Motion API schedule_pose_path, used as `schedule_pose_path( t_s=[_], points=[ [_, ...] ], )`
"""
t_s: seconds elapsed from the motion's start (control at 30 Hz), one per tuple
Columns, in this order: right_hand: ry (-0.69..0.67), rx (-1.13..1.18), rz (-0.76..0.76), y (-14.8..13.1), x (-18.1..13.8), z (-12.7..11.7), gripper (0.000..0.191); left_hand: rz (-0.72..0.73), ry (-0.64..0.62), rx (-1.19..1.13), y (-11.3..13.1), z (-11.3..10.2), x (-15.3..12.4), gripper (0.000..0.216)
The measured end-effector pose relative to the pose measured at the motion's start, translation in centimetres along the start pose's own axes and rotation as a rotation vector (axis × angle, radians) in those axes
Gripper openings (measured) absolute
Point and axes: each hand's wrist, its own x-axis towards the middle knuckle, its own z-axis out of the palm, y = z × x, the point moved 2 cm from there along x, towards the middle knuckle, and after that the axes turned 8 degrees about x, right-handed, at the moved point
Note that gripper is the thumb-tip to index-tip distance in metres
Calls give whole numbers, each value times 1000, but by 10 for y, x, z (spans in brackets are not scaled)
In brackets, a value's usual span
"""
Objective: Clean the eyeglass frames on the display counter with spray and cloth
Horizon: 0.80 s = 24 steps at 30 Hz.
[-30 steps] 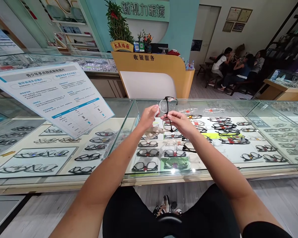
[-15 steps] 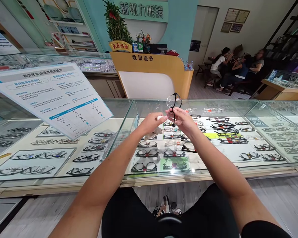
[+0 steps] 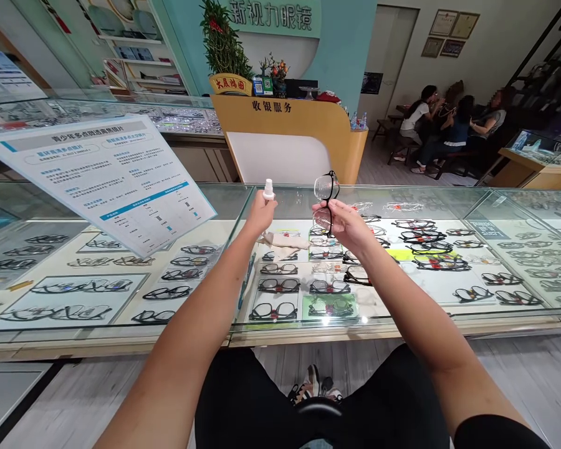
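My left hand point(image 3: 260, 214) is closed around a small white spray bottle point(image 3: 268, 188), held upright above the glass counter with its nozzle showing over the fingers. My right hand point(image 3: 343, 218) pinches a pair of black-framed eyeglasses point(image 3: 328, 187), turned on end with one lens up. The lower lens hangs in front of the fingers. Between the hands, a folded beige cloth point(image 3: 286, 241) lies on the counter top, touched by neither hand.
Rows of eyeglasses point(image 3: 280, 285) fill the glass display counter point(image 3: 383, 327). At the left stands a tilted printed sheet point(image 3: 107, 181). Across the aisle is a wooden cashier desk point(image 3: 346, 146). Several people point(image 3: 458, 128) sit at the back right.
My left hand has moved left, away from the eyeglasses, with the spray bottle now upright and in plain sight. My right hand keeps the eyeglasses in nearly the same place.
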Motion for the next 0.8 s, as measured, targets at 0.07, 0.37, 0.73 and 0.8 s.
schedule_pose_path(
  t_s=[0.07, 0.37, 0.73, 0.8],
  points=[
    [4, -15, 4, 0, 0, 0, 44, -29, 3, 66, -14, -1, 8, 20],
    [1, -22, 16, 2, 0, 1, 44, -55, -42, 137, -37, 1, 17, 29],
    [20, -12, -23, -8, 2, -2, 44, 387, 149, 84, 55, -25, -39, 11],
    [19, -20, -29, -10, 2, -2, 43, 466, -309, 179, 61, -16, -49, 19]
  ],
)
